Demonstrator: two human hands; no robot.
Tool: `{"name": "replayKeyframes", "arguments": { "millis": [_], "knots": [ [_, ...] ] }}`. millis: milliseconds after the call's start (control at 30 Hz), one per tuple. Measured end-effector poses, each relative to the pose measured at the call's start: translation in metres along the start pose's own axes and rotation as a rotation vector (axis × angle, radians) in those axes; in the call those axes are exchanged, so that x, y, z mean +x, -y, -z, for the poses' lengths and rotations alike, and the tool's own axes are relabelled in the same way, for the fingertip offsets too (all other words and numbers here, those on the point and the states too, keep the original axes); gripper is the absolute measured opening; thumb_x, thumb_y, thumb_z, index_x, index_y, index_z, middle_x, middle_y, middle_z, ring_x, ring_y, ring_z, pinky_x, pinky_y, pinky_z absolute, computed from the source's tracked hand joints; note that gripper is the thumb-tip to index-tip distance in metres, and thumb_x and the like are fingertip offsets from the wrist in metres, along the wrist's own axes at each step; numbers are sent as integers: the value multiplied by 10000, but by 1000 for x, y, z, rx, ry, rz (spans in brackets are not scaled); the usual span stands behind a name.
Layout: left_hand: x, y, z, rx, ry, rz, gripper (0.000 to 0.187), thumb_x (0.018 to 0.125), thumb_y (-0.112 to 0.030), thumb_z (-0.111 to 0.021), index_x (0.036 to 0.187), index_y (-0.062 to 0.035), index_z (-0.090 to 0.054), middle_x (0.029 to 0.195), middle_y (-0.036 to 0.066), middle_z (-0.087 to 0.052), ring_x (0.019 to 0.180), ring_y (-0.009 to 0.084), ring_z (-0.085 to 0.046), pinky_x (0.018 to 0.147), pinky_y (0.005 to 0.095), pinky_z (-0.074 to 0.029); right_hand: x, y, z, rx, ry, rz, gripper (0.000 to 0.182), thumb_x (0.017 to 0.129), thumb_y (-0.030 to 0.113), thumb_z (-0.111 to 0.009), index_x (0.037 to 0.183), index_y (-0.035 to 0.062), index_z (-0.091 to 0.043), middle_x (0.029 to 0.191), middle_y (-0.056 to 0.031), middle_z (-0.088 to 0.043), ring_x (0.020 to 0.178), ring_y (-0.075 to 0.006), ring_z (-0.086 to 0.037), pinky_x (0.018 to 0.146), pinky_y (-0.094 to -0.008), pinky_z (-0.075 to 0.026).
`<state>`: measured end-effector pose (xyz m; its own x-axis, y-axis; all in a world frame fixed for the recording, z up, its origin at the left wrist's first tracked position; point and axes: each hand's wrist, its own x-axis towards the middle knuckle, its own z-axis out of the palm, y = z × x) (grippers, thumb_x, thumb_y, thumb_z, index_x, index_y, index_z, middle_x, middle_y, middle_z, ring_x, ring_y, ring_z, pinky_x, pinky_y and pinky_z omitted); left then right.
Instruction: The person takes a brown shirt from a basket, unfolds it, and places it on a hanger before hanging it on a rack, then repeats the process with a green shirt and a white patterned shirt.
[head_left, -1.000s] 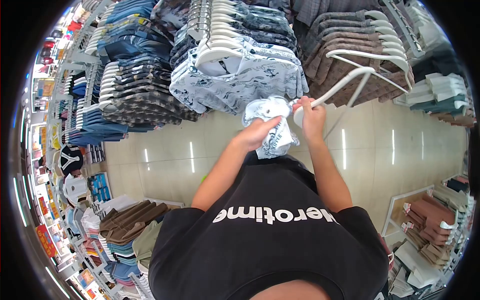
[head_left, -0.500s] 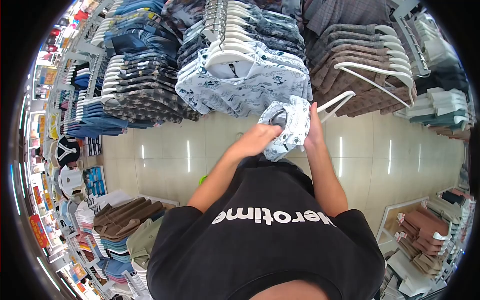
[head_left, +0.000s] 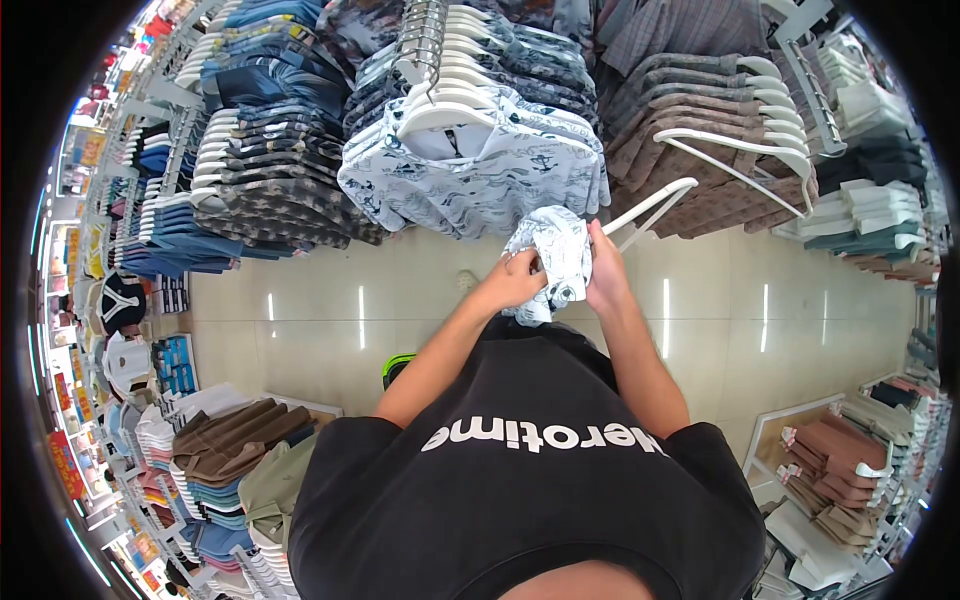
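A light blue and white patterned shirt (head_left: 562,245) is bunched up in front of my chest, between both hands. My left hand (head_left: 514,282) grips its left side, the fingers curled into the cloth. My right hand (head_left: 606,272) clasps the right side with the thumb up along the fabric. A white hanger (head_left: 648,208) sticks out past my right fingers toward the upper right; its other end is hidden behind the shirt and hand. Just beyond hang several patterned shirts (head_left: 470,185) in matching cloth on white hangers.
Brown patterned garments (head_left: 690,150) hang at the right, a bare white hanger (head_left: 735,160) in front of them. Dark camouflage shirts (head_left: 290,190) hang at the left. Below are folded brown clothes (head_left: 240,435) and a rack of reddish clothes (head_left: 835,455). Shiny tiles (head_left: 430,345) cover the floor.
The shirt has been turned and bunched more tightly, and my left fingers have shifted on it. The whole view has slid slightly, so the racks appear farther left.
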<state>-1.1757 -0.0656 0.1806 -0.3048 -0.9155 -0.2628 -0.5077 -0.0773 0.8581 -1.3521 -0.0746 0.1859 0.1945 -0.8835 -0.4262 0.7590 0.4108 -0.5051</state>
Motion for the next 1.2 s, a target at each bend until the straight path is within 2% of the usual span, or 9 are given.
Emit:
{"name": "replayKeyframes", "arguments": {
  "millis": [100, 233, 333, 400, 633, 900, 1033, 1100, 1200],
  "knots": [
    [7, 11, -19, -59, 160, -31, 379, 931, -174, -586, 1252, 27, -603, 1199, 173, -669, 1145, 249, -614, 970, 356, -465, -3, 3, 7, -29, 1, 17, 416, 1083, 312, -350, 1216, -27, -551, 1126, -123, -658, 987, -199, -667, 856, -355, -561],
    [15, 11, -30, -203, 146, -78, 384, 923, -136, -573, 1277, 11, -595, 1219, 161, -664, 1165, 244, -601, 982, 362, -459, -6, 7, 13, -59, -13, 49, 419, 1079, 294, -371, 1264, -49, -526, 1161, -135, -649, 1009, -196, -658, 862, -349, -550],
    [25, 3, -25, -198, 5, -245, 352, 892, -87, -584, 1224, 23, -628, 1195, 198, -672, 1152, 268, -623, 973, 377, -469, -11, 10, 7, -94, 5, 102, 387, 1063, 251, -426, 1274, -56, -528, 1160, -134, -650, 993, -182, -655, 846, -337, -544],
    [34, 13, -24, 82, -183, -304, 221, 825, -100, -596, 966, 58, -659, 875, 306, -663, 862, 452, -660, 754, 489, -515, -17, 14, 3, -113, 31, 146, 362, 1048, 220, -470, 1268, -60, -539, 1148, -130, -654, 975, -170, -654, 830, -325, -541],
    [26, -9, -12, 72, -209, -212, 204, 799, -98, -619, 885, 85, -646, 789, 305, -641, 776, 463, -654, 694, 499, -511, -12, 49, 34, -866, 122, -13, 273, 956, 127, -611, 1153, -61, -619, 1043, -82, -688, 887, -136, -654, 839, -289, -512],
    [21, -22, 0, -534, 35, -115, 278, 901, -64, -573, 1137, 47, -667, 1095, 99, -711, 992, 158, -636, 854, 321, -506, -36, 54, 6, 7, 177, 196, 341, 981, 175, -514, 1233, -53, -544, 1148, -154, -666, 943, -203, -685, 897, -339, -527],
    [21, -33, 2, -450, -118, -123, 276, 884, -98, -594, 1107, 40, -678, 1035, 142, -731, 946, 214, -683, 829, 347, -518, -31, 55, 16, -122, 117, -3, 420, 964, 230, -571, 1269, -55, -525, 1152, -156, -663, 1003, -208, -681, 846, -345, -559],
    [25, -26, 11, -1, -240, -216, 275, 891, -129, -600, 1092, 36, -692, 1062, 149, -724, 941, 169, -665, 826, 324, -515, -36, 57, 22, -301, 163, -55, 380, 955, 181, -591, 1250, -54, -543, 1137, -142, -670, 975, -185, -683, 830, -328, -563],
    [20, -19, 16, 22, -81, -120, 249, 876, -107, -600, 1058, 30, -698, 1018, 169, -729, 904, 178, -676, 811, 329, -515, -42, 65, 26, -495, 219, -59, 335, 921, 98, -651, 1210, -52, -576, 1119, -121, -678, 929, -147, -684, 796, -302, -571]
  ]
}}
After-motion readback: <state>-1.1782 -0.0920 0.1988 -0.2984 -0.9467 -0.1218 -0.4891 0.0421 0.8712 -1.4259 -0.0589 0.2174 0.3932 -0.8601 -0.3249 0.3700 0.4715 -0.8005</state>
